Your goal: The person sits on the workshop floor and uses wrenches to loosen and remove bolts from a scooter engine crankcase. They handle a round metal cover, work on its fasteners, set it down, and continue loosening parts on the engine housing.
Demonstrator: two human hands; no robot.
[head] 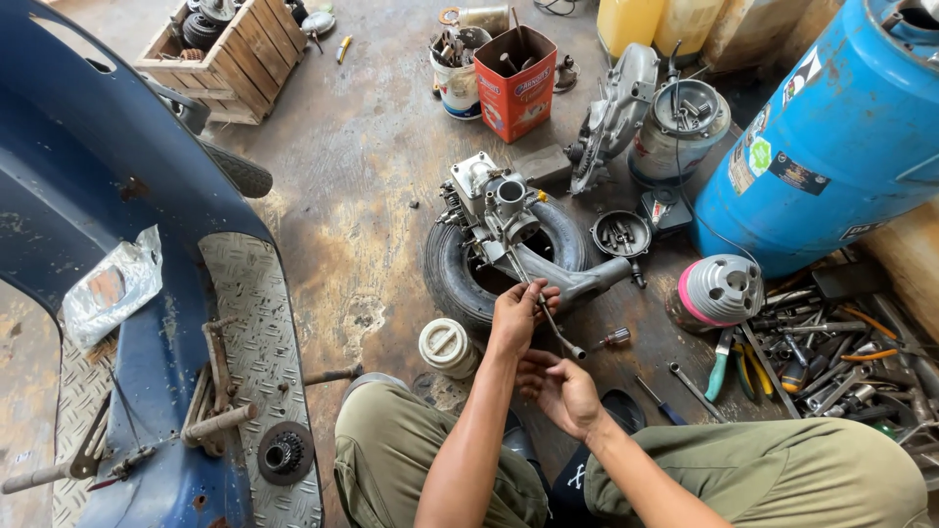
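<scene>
The person sits on the floor with both knees up in green trousers. The right hand is nearest. Its fingers are loosely curled and hold nothing; it sits just under the end of a metal socket wrench. The left hand is a bit farther out. Its fingers are pinched around the wrench near the middle. The wrench slants up to a grey engine part that rests on a small black tyre.

A white round cap lies just left of the hands. A small screwdriver lies just right of them. A heap of tools sits to the right. A blue scooter body fills the left side.

Farther off stand a red box, a wooden crate and a big blue drum.
</scene>
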